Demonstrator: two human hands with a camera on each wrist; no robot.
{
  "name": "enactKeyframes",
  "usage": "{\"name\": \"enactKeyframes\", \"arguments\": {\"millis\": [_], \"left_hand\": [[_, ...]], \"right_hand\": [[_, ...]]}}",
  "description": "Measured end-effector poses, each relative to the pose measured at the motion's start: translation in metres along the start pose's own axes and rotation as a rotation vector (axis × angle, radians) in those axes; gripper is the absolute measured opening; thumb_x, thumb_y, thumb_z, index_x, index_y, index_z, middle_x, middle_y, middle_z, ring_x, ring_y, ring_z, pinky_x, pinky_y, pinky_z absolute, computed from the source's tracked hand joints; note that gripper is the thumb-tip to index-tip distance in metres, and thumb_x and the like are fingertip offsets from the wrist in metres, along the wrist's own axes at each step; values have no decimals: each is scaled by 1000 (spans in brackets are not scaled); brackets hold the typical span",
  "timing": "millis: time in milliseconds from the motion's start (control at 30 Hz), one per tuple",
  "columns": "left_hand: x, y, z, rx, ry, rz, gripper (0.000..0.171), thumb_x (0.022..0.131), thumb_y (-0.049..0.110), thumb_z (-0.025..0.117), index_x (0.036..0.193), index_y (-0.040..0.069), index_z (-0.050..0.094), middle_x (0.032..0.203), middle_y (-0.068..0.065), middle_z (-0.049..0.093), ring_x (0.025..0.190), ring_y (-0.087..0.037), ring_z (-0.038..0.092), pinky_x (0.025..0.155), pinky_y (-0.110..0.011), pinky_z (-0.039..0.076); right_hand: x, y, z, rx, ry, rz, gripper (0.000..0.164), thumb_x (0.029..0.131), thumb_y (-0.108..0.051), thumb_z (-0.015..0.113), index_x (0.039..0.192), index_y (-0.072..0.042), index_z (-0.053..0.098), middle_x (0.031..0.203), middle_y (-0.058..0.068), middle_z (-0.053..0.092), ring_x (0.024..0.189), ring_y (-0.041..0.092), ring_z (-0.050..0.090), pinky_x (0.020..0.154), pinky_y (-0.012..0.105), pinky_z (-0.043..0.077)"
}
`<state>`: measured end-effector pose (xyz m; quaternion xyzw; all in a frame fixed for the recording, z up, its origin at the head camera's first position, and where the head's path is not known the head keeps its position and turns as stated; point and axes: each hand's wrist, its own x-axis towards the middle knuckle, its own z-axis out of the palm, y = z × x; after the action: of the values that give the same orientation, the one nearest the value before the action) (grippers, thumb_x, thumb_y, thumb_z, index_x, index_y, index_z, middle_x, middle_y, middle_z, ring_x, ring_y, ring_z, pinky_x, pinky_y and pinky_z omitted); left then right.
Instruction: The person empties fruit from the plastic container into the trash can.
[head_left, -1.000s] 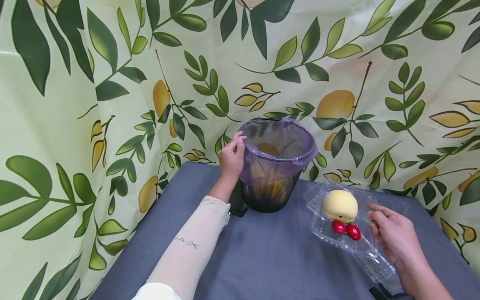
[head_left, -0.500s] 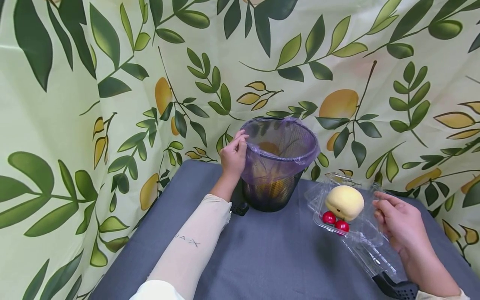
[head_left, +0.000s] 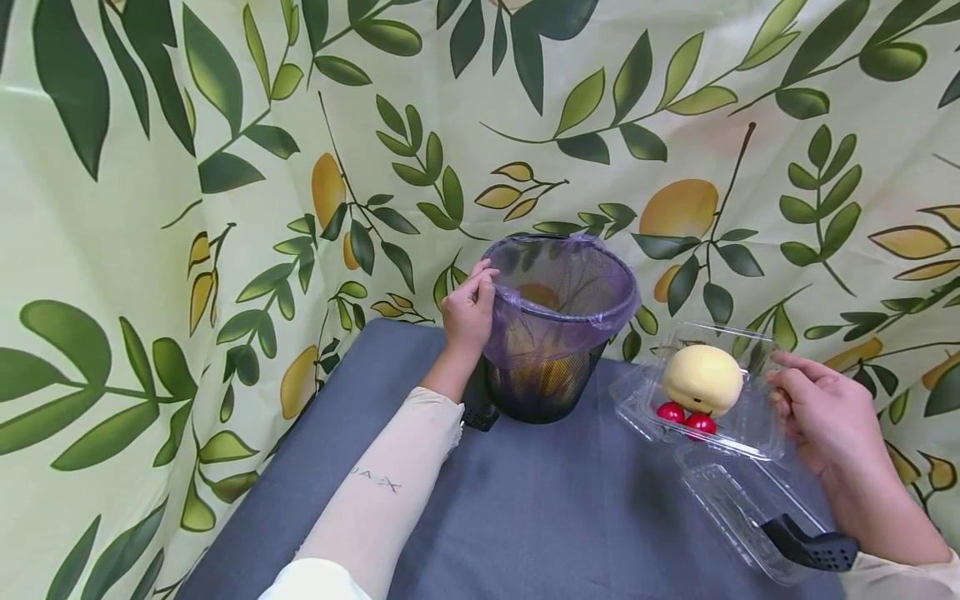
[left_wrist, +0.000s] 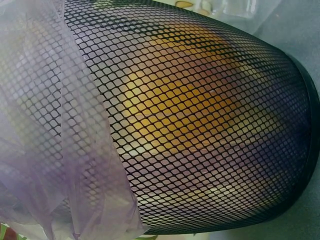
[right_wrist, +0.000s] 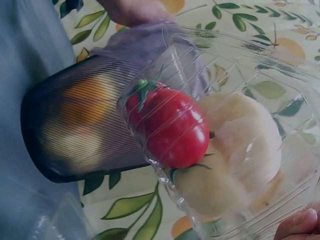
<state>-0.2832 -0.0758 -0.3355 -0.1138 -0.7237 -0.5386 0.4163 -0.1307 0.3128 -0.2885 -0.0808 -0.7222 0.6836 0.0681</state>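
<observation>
My left hand (head_left: 468, 312) grips the left rim of a black mesh wastebasket (head_left: 542, 396) lined with a thin purple bag (head_left: 521, 342). On the right, my right hand (head_left: 836, 417) pinches the edge of a clear plastic container (head_left: 759, 421), held tilted above the table. In it lie a pale yellow peach-like fruit (head_left: 702, 380) and two cherry tomatoes (head_left: 701, 424) with green stems. The right wrist view shows one tomato (right_wrist: 177, 130) large through the clear wall. Orange and yellow patches show through the mesh; I cannot tell whether they lie inside.
More clear plastic packaging (head_left: 738, 508) lies on the grey table (head_left: 555, 508) below the raised container and behind it. A leaf-and-fruit printed cloth (head_left: 420, 75) hangs behind and along the left. The wastebasket stands near the back edge.
My right hand has lifted the container up and to the right, its tilt changing, and the fruit and tomatoes have shifted within it. Lower packaging now shows separately. My left hand stays on the rim.
</observation>
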Motion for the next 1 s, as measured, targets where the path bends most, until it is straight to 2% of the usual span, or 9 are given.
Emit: {"name": "enactKeyframes", "arguments": {"millis": [67,333,600,833,1000], "left_hand": [[0,0,0,4,-1,2,33,96,23,47,103,9,77,125,0,69,118,-14,64,92,-31,53],[0,1,-1,6,-2,-3,33,97,23,48,104,10,77,126,1,68,118,-14,64,91,-33,53],[-2,1,0,1,-5,-5,31,96,21,49,105,9,77,125,0,68,120,-14,63,95,-32,52],[-1,1,0,-8,-3,-5,32,96,21,49,104,9,77,126,0,68,119,-14,63,90,-33,54],[-1,1,-1,-4,-7,-5,32,97,22,48,104,9,77,126,0,68,119,-13,63,90,-33,54]], "right_hand": [[2,-4,-1,15,0,-14,17,97,-11,50,112,-20,51,58,-6,54,44,7,42,40,34,18],[9,-23,2,21,39,9,19,97,-14,54,115,-20,51,58,-5,53,43,11,40,43,37,16],[17,-38,7,80,49,-23,23,96,-11,53,118,-16,50,58,-3,54,43,10,39,42,33,16],[27,-45,11,139,66,-69,18,94,-6,54,108,-18,56,57,-1,54,43,10,39,44,33,15],[33,-52,17,176,83,-87,21,94,-5,53,110,-18,59,58,-1,54,44,10,41,45,34,15]]}}
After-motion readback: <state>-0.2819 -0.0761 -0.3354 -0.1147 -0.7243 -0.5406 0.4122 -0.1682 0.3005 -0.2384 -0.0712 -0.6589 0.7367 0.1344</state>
